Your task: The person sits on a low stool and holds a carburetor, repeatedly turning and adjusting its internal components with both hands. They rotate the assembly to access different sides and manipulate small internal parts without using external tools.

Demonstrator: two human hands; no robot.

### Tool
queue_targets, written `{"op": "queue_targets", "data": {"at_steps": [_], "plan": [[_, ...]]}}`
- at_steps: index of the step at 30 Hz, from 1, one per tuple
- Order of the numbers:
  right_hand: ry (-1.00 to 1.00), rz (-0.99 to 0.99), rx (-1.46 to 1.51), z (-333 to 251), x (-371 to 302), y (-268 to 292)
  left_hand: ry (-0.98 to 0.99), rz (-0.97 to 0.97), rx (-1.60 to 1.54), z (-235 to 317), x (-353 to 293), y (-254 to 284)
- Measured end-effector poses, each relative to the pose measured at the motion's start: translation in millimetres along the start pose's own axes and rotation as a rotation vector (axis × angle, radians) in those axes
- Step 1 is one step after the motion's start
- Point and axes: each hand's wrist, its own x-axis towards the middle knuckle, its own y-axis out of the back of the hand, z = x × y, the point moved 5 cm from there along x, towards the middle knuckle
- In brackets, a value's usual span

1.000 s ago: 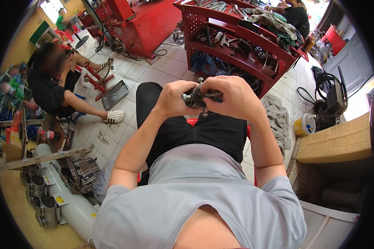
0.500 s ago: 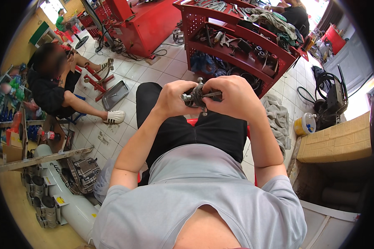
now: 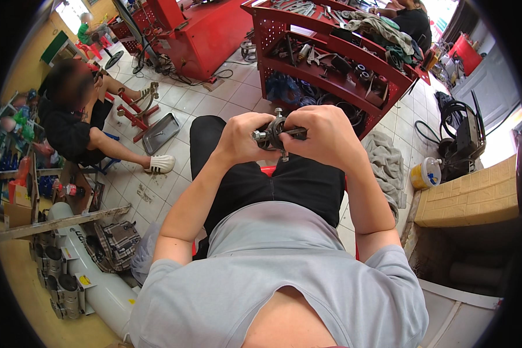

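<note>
Metal part [image 3: 274, 133] hung between the hands, above the black trousers [image 3: 249, 185], bolts [image 3: 279, 111] poking out at 12, 6 and 9 o'clock. Probably rigid, dense for its size, maybe greasy; best hold: round middle, off the bolt ends. Left hand [image 3: 242, 139] was curled closed round the 9 o'clock side; right hand [image 3: 325, 134] pinched a dark stub [image 3: 298, 133] at 3, couldn't tell if separate. Tool cart [image 3: 269, 43] stood at 1 o'clock.

Glare whitens both upper sides; edges bend.
</note>
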Motion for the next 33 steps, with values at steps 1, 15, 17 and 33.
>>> {"op": "queue_targets", "data": {"at_steps": [1, 15, 17, 33], "plan": [[0.009, 0.007, 0.001, -0.4, -0.2, 0.3, -0.003, 0.003, -0.001, 0.1, 0.1, 0.3], [0.055, -0.033, 0.064, 1.7, -0.7, -0.1, 0.009, 0.003, 0.001, -1.8, -0.9, -2.1], [0.054, -0.014, 0.067, 1.6, -0.2, -1.1, 0.006, 0.000, -0.006, -0.9, -0.5, -1.4], [-0.137, -0.002, 0.110, 9.2, -0.4, -4.9, 0.053, 0.022, 0.028, -2.6, -0.2, 0.4]]}}
